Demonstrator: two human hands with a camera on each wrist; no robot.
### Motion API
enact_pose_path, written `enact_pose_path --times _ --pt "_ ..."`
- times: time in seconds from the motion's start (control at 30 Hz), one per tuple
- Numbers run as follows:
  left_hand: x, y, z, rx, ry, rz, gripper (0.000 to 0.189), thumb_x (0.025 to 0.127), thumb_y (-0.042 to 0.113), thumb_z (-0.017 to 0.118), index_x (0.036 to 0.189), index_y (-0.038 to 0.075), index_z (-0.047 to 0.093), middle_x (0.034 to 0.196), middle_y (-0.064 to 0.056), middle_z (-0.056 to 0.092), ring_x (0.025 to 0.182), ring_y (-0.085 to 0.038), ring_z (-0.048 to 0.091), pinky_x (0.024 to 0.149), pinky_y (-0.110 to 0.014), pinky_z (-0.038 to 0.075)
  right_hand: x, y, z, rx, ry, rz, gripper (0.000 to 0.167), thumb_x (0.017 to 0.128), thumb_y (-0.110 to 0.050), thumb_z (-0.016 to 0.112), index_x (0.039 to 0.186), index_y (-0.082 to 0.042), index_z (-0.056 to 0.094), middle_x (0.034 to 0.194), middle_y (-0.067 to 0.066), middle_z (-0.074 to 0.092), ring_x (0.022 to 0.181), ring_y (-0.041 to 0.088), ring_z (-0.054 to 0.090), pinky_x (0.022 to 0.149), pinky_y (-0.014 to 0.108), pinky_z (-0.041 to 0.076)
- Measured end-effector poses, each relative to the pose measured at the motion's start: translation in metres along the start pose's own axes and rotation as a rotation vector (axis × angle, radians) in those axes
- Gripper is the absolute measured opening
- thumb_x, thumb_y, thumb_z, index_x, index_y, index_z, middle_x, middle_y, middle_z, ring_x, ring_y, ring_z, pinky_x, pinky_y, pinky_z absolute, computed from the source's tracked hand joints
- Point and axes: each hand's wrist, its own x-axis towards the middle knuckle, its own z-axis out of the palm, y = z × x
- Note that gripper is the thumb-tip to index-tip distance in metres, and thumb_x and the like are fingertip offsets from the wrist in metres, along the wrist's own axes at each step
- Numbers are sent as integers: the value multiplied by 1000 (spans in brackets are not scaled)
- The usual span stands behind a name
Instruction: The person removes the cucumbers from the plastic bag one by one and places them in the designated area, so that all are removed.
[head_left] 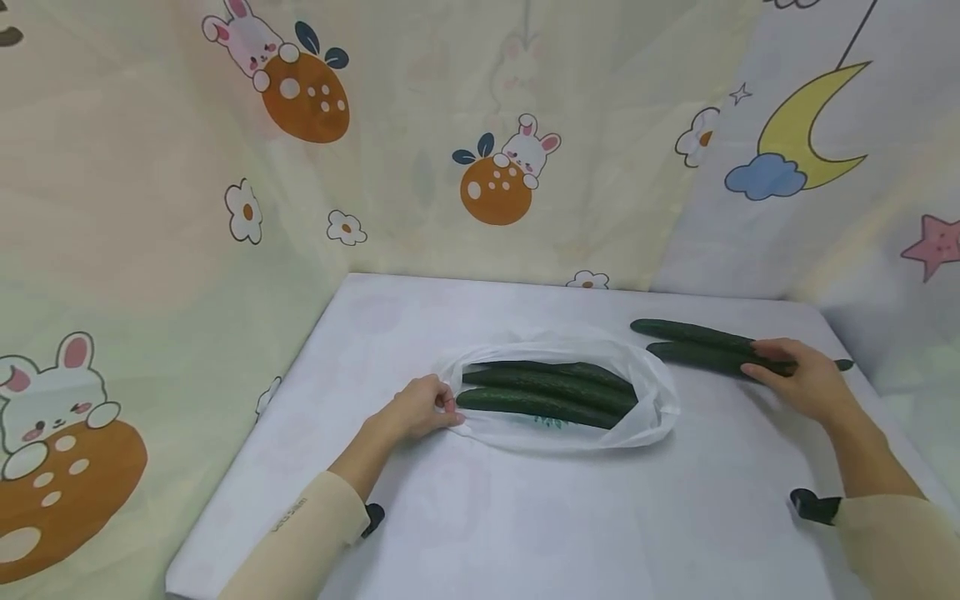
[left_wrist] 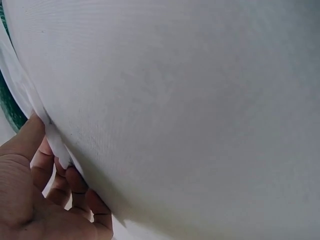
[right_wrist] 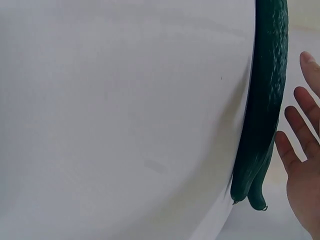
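Observation:
A white plastic bag (head_left: 662, 400) lies on the table with its mouth spread wide, and several dark green cucumbers (head_left: 551, 396) lie lengthwise inside it. My left hand (head_left: 420, 408) pinches the left edge of the bag between thumb and fingers; the left wrist view shows the gathered plastic (left_wrist: 59, 147) there. To the right of the bag, a front cucumber (head_left: 697, 357) and a back cucumber (head_left: 686, 331) lie side by side. Over their right part reaches my right hand (head_left: 810, 383). In the right wrist view its fingers (right_wrist: 300, 132) are spread beside the cucumbers, not curled round them.
The white-covered table (head_left: 540, 517) has its back edge against a hanging cloth (head_left: 405, 167) printed with rabbits, flowers and a moon. More of this cloth rises at the left and right sides. Dark straps (head_left: 813, 507) show at both cuffs.

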Motion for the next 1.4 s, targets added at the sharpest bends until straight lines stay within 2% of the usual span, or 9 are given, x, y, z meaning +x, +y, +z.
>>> enact_pose_path --times 0.23,0.37,0.47,0.57,0.7,0.8,1.0,1.4 --pt "1 -1 3 19 2 -10 26 88 36 82 78 20 65 82 3 58 82 -17 53 78 -47 42 -1 -22 6 4 -7 -3 52 97 -34 72 133 0 58 128 30 62 117 48 56 93 58 44" --pt "1 0 2 15 2 -1 26 89 35 81 78 20 65 83 3 58 83 -17 53 80 -51 42 2 -39 4 16 4 -20 52 97 -36 73 134 -2 59 128 27 64 117 44 57 93 42 46" --pt "2 -1 2 16 1 2 26 89 36 81 77 20 65 83 3 58 83 -18 53 80 -52 42 5 -51 6 28 20 -41 51 96 -35 73 134 -4 61 126 25 66 115 41 58 89 32 42" --pt "2 -2 3 20 -5 -5 26 90 37 80 78 20 64 85 2 58 84 -18 53 79 -50 42 8 -65 9 48 36 -68 49 96 -32 74 133 -5 62 125 23 67 114 39 59 90 34 41" --pt "4 1 -1 27 -15 -15 27 89 37 80 79 19 64 85 1 58 85 -18 54 80 -49 43 12 -87 12 89 31 -78 49 96 -33 74 135 -6 61 127 23 65 117 39 57 96 50 41" --pt "5 2 -3 32 -19 -14 27 89 38 81 79 18 65 84 1 58 85 -19 54 82 -52 44 15 -103 14 118 6 -74 51 96 -34 74 136 -7 60 130 22 64 119 41 55 98 57 40" --pt "5 1 -2 37 -22 -13 28 89 38 81 78 19 64 85 1 57 83 -18 54 82 -54 43 22 -126 22 111 -58 -119 53 95 -33 75 138 -6 58 132 22 62 122 41 54 100 61 41" --pt "6 0 -1 52 -24 -1 28 90 40 80 78 19 64 88 1 58 87 -19 55 84 -59 44 33 -154 29 147 -73 -172 49 95 -26 76 137 -7 60 135 17 62 124 38 56 104 60 43"
